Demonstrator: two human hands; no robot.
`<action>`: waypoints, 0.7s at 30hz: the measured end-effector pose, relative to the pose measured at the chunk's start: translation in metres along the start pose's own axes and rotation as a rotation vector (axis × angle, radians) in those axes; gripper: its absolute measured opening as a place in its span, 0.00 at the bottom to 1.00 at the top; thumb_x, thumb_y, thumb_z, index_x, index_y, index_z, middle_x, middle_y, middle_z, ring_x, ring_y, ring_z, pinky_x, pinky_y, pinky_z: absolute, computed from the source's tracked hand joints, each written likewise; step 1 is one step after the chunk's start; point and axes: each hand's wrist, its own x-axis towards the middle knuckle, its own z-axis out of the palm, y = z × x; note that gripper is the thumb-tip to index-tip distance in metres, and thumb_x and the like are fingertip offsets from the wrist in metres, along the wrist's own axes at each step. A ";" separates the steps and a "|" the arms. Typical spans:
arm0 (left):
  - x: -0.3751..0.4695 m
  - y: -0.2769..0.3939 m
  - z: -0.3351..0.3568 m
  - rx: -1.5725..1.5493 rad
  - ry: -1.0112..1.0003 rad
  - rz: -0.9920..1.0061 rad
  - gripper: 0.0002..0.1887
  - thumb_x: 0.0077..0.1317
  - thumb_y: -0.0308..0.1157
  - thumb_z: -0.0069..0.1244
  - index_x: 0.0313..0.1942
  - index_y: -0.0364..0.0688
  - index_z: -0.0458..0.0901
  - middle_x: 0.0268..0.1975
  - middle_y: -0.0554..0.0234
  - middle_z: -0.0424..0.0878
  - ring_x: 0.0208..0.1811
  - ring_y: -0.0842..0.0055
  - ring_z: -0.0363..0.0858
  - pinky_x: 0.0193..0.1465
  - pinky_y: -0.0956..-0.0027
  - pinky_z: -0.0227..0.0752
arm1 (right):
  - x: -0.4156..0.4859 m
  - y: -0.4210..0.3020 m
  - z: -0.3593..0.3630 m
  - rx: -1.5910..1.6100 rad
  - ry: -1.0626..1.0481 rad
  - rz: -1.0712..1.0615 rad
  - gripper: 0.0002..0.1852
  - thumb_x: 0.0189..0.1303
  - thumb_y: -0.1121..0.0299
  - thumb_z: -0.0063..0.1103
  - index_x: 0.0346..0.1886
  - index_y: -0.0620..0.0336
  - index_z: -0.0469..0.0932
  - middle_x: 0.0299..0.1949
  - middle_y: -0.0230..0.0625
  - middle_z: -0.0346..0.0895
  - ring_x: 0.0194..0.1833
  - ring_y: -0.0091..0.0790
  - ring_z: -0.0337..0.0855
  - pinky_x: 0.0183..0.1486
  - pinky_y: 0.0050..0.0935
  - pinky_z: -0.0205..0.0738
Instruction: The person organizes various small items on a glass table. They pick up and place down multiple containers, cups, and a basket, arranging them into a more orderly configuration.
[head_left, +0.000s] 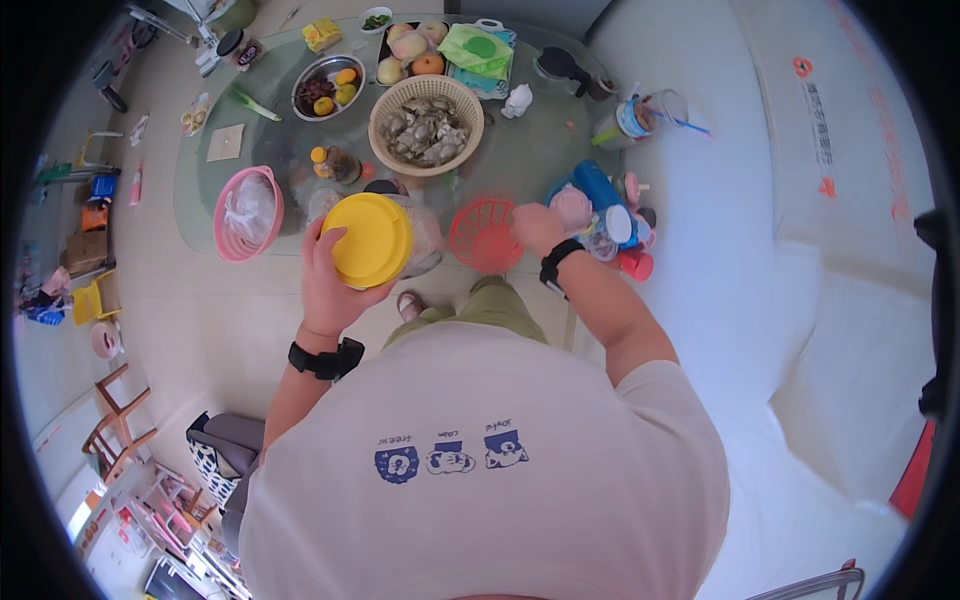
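My left hand (330, 289) grips a jar with a round yellow lid (371, 240). The jar is tilted, and its clear body (426, 238) points away to the right, its contents too unclear to name. At the near edge of the glass table, my right hand (538, 229) has its fingers on the right rim of a red plastic basket (487, 234), which is blurred. Just beyond the jar, a dark round lid (384, 186) is partly hidden. A beige woven-look plastic basket (426, 161) holding grey oyster mushrooms (426, 131) stands farther back.
A pink basket (279, 206) with a plastic bag stands left, near a yellow-capped bottle (341, 165). Right of my hand are a blue bottle (600, 191) and several cups. Behind lie a metal fruit bowl (300, 112), a fruit tray (409, 49) and a green packet (476, 51).
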 end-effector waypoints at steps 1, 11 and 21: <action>-0.011 -0.004 -0.008 0.002 -0.023 0.006 0.48 0.39 0.34 0.75 0.60 0.43 0.62 0.66 0.40 0.60 0.65 0.49 0.66 0.66 0.53 0.67 | -0.013 -0.009 0.015 0.014 -0.021 0.026 0.13 0.56 0.68 0.52 0.34 0.63 0.86 0.40 0.51 0.84 0.43 0.52 0.85 0.47 0.47 0.80; -0.075 -0.032 -0.064 0.082 -0.112 0.105 0.46 0.39 0.37 0.75 0.59 0.43 0.65 0.64 0.41 0.63 0.60 0.47 0.71 0.59 0.55 0.73 | -0.084 -0.064 0.109 0.154 -0.098 0.199 0.16 0.59 0.60 0.55 0.41 0.60 0.85 0.42 0.50 0.84 0.46 0.49 0.85 0.52 0.45 0.79; -0.099 -0.039 -0.068 0.109 -0.050 0.074 0.47 0.40 0.38 0.75 0.60 0.43 0.64 0.66 0.41 0.62 0.63 0.47 0.67 0.61 0.54 0.71 | -0.108 -0.058 0.119 0.129 -0.028 0.274 0.16 0.60 0.62 0.52 0.40 0.61 0.85 0.43 0.49 0.84 0.47 0.48 0.85 0.51 0.45 0.79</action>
